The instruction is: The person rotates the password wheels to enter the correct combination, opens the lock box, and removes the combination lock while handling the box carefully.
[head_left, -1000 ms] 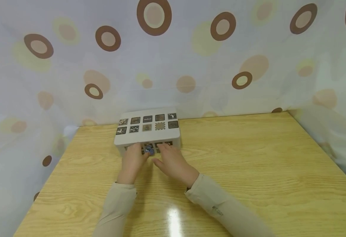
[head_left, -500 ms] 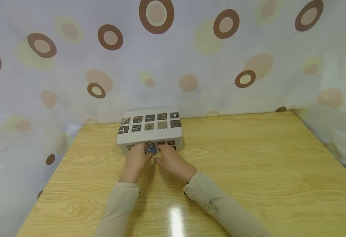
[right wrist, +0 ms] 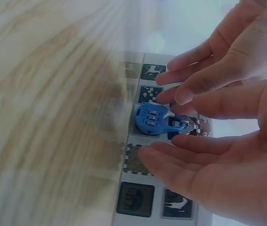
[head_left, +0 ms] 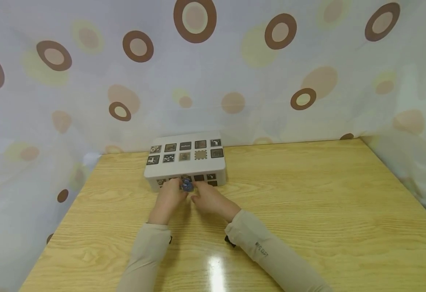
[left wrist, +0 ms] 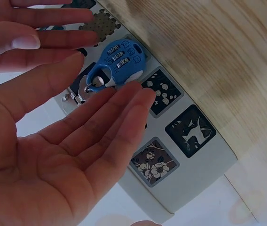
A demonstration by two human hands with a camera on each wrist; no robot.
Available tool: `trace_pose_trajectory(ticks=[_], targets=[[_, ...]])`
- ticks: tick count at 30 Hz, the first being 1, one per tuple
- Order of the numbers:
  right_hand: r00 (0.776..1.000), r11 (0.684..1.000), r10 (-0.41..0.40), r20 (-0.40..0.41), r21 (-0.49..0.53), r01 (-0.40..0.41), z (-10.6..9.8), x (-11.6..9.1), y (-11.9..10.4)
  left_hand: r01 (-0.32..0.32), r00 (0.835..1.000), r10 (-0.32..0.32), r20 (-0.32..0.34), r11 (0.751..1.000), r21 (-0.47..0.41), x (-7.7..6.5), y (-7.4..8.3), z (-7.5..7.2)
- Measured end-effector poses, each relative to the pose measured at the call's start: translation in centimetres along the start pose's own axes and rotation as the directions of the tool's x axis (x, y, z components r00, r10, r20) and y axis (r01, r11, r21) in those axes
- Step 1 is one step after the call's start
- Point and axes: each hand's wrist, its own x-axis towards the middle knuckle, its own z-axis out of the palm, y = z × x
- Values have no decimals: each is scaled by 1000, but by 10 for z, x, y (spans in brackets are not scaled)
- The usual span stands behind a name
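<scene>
A blue combination padlock (left wrist: 122,60) with number dials hangs from a metal clasp (right wrist: 200,126) on the front of a white box (head_left: 183,166). The left hand (head_left: 168,198) is at the padlock's left side; in the left wrist view its extended fingertips reach right to the lock's lower edge. On the other side is the right hand (head_left: 210,198), its fingers extended and slightly bent beside the lock in the right wrist view. Between the two hands the padlock's dial face shows. Neither hand's fingers are curled round it.
Picture squares, some with animals and flowers, cover the box's lid and front. It stands at the back of a wood-grain table (head_left: 307,202), against a patterned curtain (head_left: 234,73) of brown rings. A bright reflection lies on the tabletop near the front.
The right hand's fingers have drawn slightly down the box front, beside the padlock. The left hand stays close to the lock. The head view has shifted slightly; the box stands in the same place.
</scene>
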Motion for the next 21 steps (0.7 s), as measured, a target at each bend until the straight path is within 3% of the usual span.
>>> trace_pose_trajectory(ticks=[6, 14, 21], targets=[[1000, 999, -2, 10, 44, 2, 0, 3, 3, 42, 998, -41, 47, 999, -24, 4, -2, 2], [1000, 995, -7, 17, 102, 6, 0, 6, 4, 13, 1000, -13, 12, 999, -37, 6, -6, 3], [1000, 987, 13, 23, 161, -16, 3, 7, 5, 41, 999, -39, 31, 997, -71, 5, -7, 2]])
